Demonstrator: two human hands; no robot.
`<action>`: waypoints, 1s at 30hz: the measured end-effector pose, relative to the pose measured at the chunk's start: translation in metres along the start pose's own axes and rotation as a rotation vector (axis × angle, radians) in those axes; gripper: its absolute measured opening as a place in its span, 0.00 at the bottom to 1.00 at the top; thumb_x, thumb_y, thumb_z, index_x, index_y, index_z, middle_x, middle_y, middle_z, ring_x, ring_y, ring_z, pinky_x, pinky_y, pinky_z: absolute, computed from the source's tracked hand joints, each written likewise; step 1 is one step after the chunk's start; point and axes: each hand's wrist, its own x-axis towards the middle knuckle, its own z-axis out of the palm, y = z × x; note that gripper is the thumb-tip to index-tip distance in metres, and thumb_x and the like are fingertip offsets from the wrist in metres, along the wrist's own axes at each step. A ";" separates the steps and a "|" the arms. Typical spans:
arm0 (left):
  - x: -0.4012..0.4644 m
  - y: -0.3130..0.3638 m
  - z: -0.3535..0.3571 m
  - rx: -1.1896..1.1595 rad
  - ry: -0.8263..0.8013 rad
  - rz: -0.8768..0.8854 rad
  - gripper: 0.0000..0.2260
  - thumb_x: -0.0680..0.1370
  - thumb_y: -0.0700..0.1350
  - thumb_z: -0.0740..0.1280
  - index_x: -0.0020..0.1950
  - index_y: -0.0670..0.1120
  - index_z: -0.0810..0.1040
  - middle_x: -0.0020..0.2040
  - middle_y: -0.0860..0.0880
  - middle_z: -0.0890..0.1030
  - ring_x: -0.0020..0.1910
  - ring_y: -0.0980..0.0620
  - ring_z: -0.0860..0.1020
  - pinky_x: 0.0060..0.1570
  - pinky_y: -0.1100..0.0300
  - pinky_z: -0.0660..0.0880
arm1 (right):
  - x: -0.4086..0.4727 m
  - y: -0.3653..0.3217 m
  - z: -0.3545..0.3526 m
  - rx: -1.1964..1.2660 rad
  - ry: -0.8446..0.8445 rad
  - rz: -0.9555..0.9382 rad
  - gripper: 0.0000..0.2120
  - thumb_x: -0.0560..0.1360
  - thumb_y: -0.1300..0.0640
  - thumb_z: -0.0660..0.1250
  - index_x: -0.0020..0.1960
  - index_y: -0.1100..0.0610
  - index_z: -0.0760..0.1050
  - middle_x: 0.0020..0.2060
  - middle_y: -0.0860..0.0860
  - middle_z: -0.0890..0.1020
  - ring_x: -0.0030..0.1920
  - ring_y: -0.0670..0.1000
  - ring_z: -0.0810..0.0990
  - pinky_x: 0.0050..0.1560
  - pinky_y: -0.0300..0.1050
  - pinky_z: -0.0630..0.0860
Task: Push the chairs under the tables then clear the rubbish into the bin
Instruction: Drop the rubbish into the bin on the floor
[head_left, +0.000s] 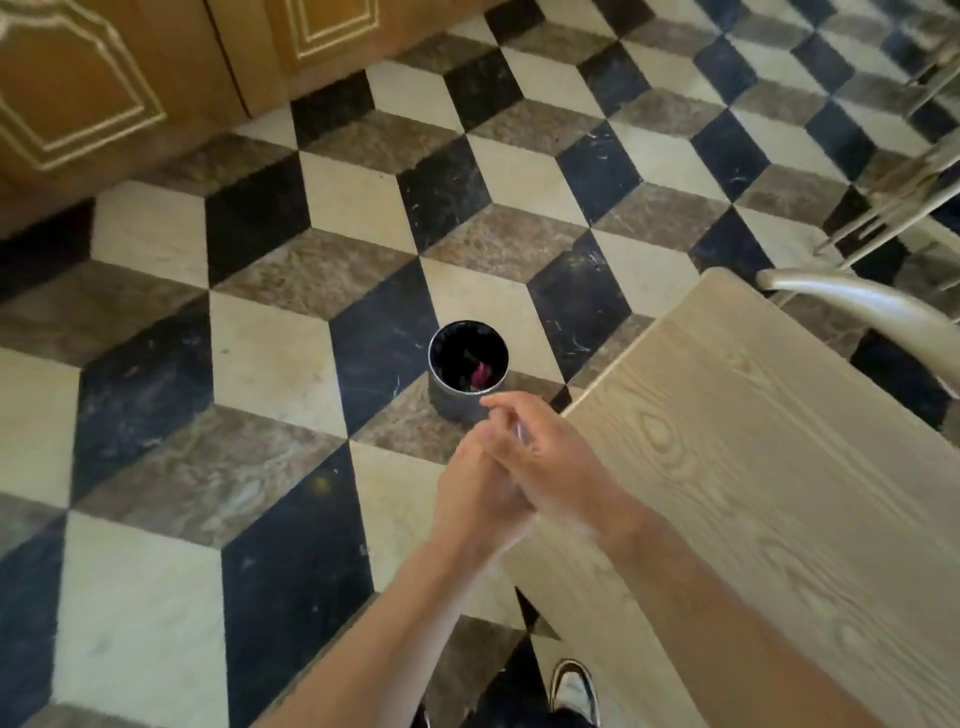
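- Just above the floor-standing bin, both hands meet: left hand (480, 493) and right hand (540, 457) are pressed together, palms overlapping, fingers (501, 408) pointing at the bin rim.
- Grip state: hands are blurred. A faint pale sliver shows between them, maybe a scrap. Can't tell whether either grip is closed on anything or whether the palms are only touching.
- Small round dark metal bin (467, 364) sits on the floor just beyond the fingertips, upright, mouth open. Something reddish-pink (480, 375) lies inside, so some rubbish looks binned already.
- Pale wood-grain tabletop (753, 467) is to the right, its corner near the bin. The visible part is bare. The right forearm crosses over its edge.
- Cream metal chair (857, 306) at the far right, backrest curve at the tabletop's far edge. Another chair frame (909, 171) behind it is too blurred to judge whether it is tucked in.
- Risks, my read:
  - The bin mouth is narrow and the hands sit short of it, over the near wall. Release here and any scrap lands on the chequered marble floor (260, 338), where small bits vanish in the pattern.
  - A light bin could tip if knuckles clip the rim on the way forward.
  - Scrap stuck to a palm may not drop at all.
  - Shoe (574, 691) is close under; a step forward could kick the bin.
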 end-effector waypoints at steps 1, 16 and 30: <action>0.004 -0.014 -0.017 0.007 0.005 -0.016 0.14 0.78 0.46 0.70 0.62 0.47 0.75 0.52 0.51 0.80 0.44 0.53 0.77 0.33 0.66 0.67 | 0.013 -0.016 0.019 0.027 0.005 0.008 0.32 0.72 0.30 0.57 0.71 0.43 0.72 0.65 0.42 0.77 0.62 0.42 0.77 0.65 0.45 0.73; 0.171 -0.154 -0.118 -0.028 -0.272 -0.351 0.39 0.71 0.61 0.77 0.75 0.56 0.60 0.67 0.52 0.67 0.68 0.52 0.71 0.60 0.56 0.72 | 0.250 0.048 0.036 0.735 0.459 0.640 0.14 0.78 0.54 0.71 0.62 0.55 0.76 0.54 0.51 0.79 0.54 0.54 0.80 0.48 0.53 0.84; 0.428 -0.189 -0.099 0.263 -0.548 -0.342 0.24 0.82 0.55 0.65 0.73 0.46 0.68 0.56 0.45 0.83 0.44 0.53 0.80 0.41 0.56 0.74 | 0.375 0.140 0.040 1.122 0.666 1.058 0.28 0.80 0.43 0.66 0.76 0.54 0.66 0.72 0.58 0.72 0.66 0.59 0.75 0.59 0.55 0.75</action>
